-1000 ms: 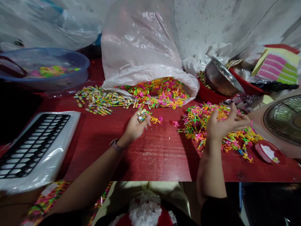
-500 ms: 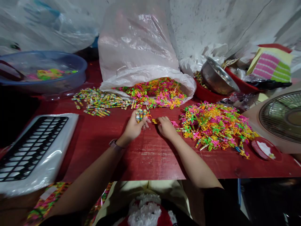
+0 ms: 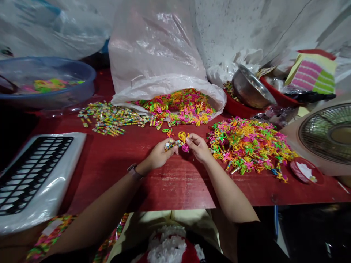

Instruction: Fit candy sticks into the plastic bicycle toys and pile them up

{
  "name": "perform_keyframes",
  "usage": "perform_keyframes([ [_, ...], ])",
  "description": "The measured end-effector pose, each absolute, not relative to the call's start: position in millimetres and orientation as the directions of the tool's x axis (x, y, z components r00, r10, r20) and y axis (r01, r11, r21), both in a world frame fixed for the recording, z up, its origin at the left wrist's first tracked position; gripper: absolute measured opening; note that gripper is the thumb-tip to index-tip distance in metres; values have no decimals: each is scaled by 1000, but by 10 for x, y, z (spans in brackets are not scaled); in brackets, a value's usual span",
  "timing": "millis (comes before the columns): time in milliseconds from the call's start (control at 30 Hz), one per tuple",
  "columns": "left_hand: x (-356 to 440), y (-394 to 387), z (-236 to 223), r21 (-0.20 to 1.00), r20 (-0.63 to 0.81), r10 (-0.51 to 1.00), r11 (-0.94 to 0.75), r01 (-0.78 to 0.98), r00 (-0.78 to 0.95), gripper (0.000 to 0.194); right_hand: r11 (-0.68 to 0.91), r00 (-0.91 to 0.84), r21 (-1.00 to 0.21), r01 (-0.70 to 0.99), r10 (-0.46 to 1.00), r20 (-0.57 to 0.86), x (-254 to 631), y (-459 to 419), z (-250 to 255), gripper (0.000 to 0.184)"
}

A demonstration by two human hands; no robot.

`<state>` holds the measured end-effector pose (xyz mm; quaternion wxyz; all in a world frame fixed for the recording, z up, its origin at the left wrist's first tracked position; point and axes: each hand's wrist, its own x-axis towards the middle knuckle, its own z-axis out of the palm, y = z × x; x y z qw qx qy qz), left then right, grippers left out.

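Observation:
My left hand (image 3: pixel 161 152) is closed around several small printed tubes (image 3: pixel 170 145) with yellow, blue and white wrapping. Close beside it, my right hand (image 3: pixel 199 148) pinches a yellow plastic piece with a ring shape (image 3: pixel 182 136) against the end of one tube. A pink piece (image 3: pixel 185 148) hangs just below, between the two hands. On the red table behind my left fingers lie a few loose green and orange pieces (image 3: pixel 168 132). To the right of my right hand spreads a heap of colourful plastic pieces (image 3: pixel 246 146), with some tubes among them.
A white sack (image 3: pixel 161 51) spills more plastic pieces at the back. Left of it lies a pile of printed tubes (image 3: pixel 109 117). A blue basin (image 3: pixel 49 95), a wrapped black rack (image 3: pixel 30 171), a steel bowl (image 3: pixel 251 89), a fan (image 3: pixel 329 135) and a small red basket (image 3: pixel 300 173) surround the work area.
My right hand has lifted from the table with a yellow piece and come up to the tubes in my left hand. My left hand has shifted slightly right and lower.

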<state>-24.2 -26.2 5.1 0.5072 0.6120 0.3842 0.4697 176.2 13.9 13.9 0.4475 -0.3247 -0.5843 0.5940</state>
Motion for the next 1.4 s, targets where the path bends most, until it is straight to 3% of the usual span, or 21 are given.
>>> perform_keyframes([
  [433,-285,-316,166,991,132,908,-124,-46,398,57,157,-432,-985,-75,885,174,1762,83,256,40],
  [667,-235,-279,48,995,96,955,-94,-20,280,59,300,-324,-938,173,917,233,1743,58,232,33],
  [1000,-196,-239,-35,997,71,974,-63,-44,216,62,468,-232,-712,524,882,410,1667,-80,317,21],
  [1200,-141,-286,10,974,60,981,-17,-225,182,52,492,-203,-701,516,865,458,1642,-100,305,22],
  [1400,-180,-326,143,954,48,955,43,-296,293,53,442,-199,-847,296,896,398,1684,-68,177,23],
])
